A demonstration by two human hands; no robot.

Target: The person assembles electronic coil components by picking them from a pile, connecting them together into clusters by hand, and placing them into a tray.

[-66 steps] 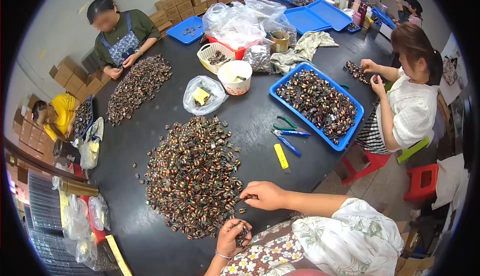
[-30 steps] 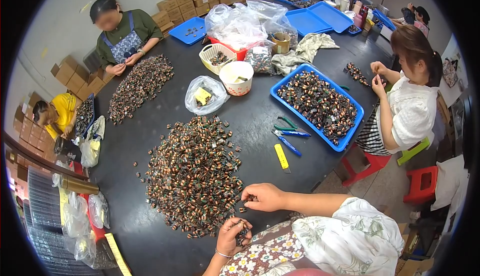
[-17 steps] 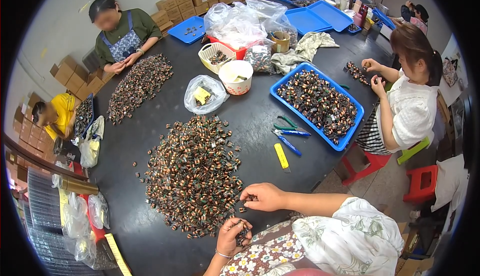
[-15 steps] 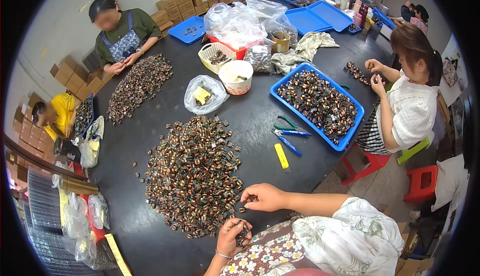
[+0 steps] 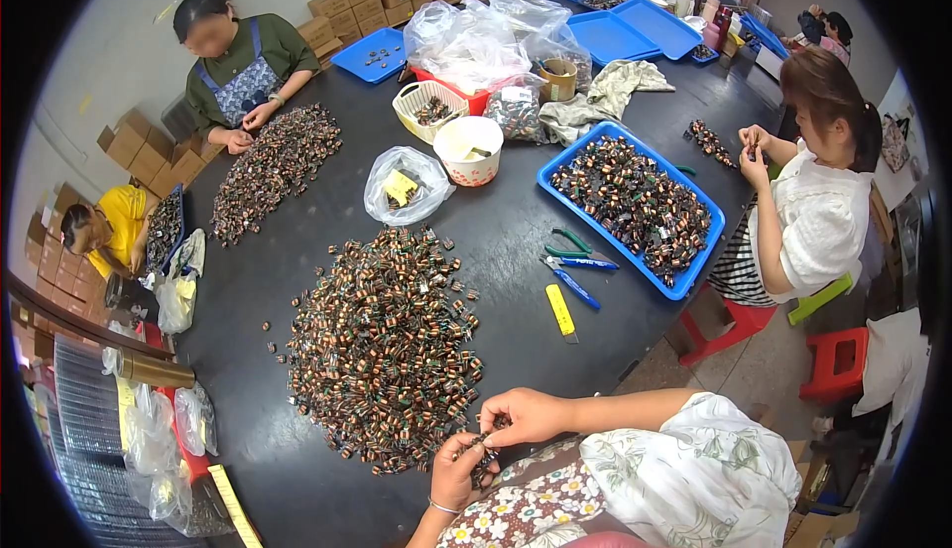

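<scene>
At the near edge of the dark table [image 5: 516, 280], both hands are curled in tight over some small coil parts [image 5: 488, 449]. The left hand [image 5: 458, 474] is cupped with the fingers bent in, and a few of the parts are gripped in it. The right hand [image 5: 526, 416] is pinched nearly shut, thumb and fingertips closed on 1 part just above the left one. The 2 hands are pretty much touching. So the held parts sit right between the fingertips, just beside the near-right edge of the big heap of coils [image 5: 382, 350] piled in the table's middle.

Further right, 2 pliers [image 5: 575, 255] and a yellow knife [image 5: 560, 310] are laid out, with a blue tray [image 5: 684, 285] of more coils at the right edge. Other people are seated at the far and right edges.
</scene>
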